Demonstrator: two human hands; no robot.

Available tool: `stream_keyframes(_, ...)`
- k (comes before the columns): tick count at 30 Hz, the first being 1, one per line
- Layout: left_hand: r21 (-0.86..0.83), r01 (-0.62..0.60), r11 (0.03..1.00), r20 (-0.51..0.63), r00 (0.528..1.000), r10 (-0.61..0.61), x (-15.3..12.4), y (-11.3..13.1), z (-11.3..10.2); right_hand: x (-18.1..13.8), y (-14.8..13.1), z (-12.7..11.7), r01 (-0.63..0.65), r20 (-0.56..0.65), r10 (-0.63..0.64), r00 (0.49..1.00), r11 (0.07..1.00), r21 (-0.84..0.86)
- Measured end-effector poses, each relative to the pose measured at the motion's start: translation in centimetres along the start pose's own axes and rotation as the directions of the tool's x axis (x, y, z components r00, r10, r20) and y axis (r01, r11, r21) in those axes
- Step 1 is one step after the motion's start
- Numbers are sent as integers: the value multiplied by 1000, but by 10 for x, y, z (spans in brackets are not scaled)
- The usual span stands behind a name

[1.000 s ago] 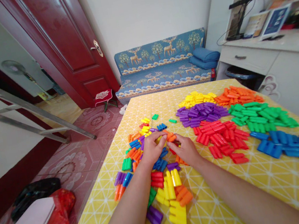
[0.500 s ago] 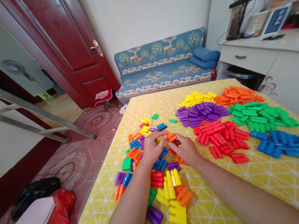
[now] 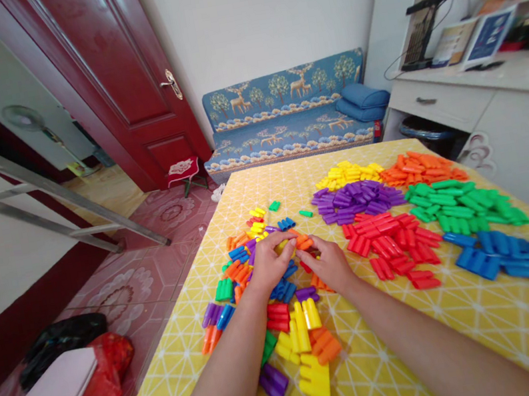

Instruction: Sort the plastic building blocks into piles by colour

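Note:
Between my two hands is an orange plastic piece (image 3: 303, 241) made of short rounded tubes. My left hand (image 3: 273, 261) is closed on its left side, and a bit of yellow shows under those fingers. From the right, my right hand (image 3: 326, 262) pinches the same orange piece. Below and around my hands lies a mixed heap of like pieces: blue (image 3: 284, 289), red (image 3: 278, 317), yellow (image 3: 314, 379), purple (image 3: 274, 383) and green (image 3: 224, 290). Part of this heap is hidden by my hands and forearms.
On the right of the yellow tablecloth (image 3: 372, 356) are single-colour piles: yellow (image 3: 349, 173), orange (image 3: 422, 169), purple (image 3: 359, 200), red (image 3: 391, 241), green (image 3: 466, 203) and blue (image 3: 518, 257). A sofa (image 3: 284, 134) stands beyond the table. Bags (image 3: 113, 358) lie on the floor at left.

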State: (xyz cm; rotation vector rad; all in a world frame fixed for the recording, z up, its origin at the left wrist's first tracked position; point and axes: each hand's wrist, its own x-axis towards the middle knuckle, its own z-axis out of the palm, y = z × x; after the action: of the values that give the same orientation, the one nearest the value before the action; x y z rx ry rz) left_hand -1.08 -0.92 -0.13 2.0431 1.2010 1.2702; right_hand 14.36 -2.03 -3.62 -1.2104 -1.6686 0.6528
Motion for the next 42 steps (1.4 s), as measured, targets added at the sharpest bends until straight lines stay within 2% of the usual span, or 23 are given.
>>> stream_keyframes(42, 21, -21, 1000, -7, 1000, 21, 0, -2, 1, 0, 1, 1, -16, 40, 16, 999, 1000, -15)
